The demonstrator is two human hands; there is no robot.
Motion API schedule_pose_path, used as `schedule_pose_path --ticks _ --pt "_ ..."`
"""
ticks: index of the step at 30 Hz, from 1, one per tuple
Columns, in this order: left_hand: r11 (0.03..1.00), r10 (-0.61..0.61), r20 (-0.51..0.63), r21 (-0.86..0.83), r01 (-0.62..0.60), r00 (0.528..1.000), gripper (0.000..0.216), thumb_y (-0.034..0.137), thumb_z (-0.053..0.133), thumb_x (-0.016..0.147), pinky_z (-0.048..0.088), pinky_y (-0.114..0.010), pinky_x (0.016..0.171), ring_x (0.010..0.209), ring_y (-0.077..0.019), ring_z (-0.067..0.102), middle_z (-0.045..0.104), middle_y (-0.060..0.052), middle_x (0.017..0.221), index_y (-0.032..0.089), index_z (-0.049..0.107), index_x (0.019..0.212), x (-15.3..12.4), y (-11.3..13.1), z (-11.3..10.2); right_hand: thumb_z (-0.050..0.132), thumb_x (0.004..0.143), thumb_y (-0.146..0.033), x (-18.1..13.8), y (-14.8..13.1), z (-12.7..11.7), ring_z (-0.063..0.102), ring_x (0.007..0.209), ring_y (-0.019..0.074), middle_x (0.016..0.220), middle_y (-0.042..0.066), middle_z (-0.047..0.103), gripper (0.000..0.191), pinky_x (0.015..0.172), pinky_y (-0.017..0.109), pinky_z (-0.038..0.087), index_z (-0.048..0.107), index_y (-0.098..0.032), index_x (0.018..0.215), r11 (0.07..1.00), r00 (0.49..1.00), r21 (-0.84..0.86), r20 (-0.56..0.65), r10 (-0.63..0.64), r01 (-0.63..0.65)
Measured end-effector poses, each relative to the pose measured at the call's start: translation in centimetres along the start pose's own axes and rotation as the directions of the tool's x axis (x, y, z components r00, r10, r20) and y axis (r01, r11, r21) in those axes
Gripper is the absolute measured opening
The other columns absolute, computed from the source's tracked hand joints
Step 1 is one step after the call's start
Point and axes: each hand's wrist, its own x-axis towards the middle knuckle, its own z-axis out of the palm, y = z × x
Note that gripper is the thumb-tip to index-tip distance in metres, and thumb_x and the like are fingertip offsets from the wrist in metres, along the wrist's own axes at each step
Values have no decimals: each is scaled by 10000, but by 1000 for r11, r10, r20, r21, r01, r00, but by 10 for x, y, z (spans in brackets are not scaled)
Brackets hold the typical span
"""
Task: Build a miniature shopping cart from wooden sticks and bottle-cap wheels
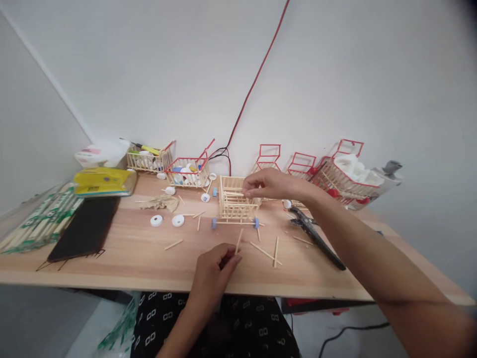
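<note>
R hand pinches the top rail of the stick cart, mid-table on its blue wheels, while L hand nips a loose stick near the front edge; squeeze too hard & a rail prob. snaps, or the cart rolls.

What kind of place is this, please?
Likely a hobby craft table: the right hand holds a small stick cart, the left hand pinches a loose stick, and finished red-framed carts line the white wall.

left hand pinched, right hand extended (curled)
</note>
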Motion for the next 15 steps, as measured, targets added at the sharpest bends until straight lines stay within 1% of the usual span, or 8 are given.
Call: schedule_pose_path --ticks 6,11,15 --pt "1000 7 0 -20 -7 1000 182 313 576 847 506 -262 702 756 -178 664 731 -28 828 184 692 902 0 -3 1 568 822 -396 5 10 -4 448 639 100 690 -10 540 273 582 229 305 649 -136 832 999 999 43 53 -9 7" --pt "1000 -4 -1 -17 4 1000 178 311 575 847 513 -281 690 722 -183 654 725 -30 796 184 689 897 1 1 0 581 819 -367 4 10 -8 450 626 94 684 -16 548 240 573 224 313 658 -140 836 997 997 78 74 -13 7" --pt "1000 -2 -12 -24 2 1000 164 303 583 839 506 -279 680 725 -184 653 722 -30 785 187 692 878 0 3 0 589 817 -378 4 8 -9 471 643 98 703 -9 576 246 581 224 322 667 -146 847 996 997 90 78 -13 6"
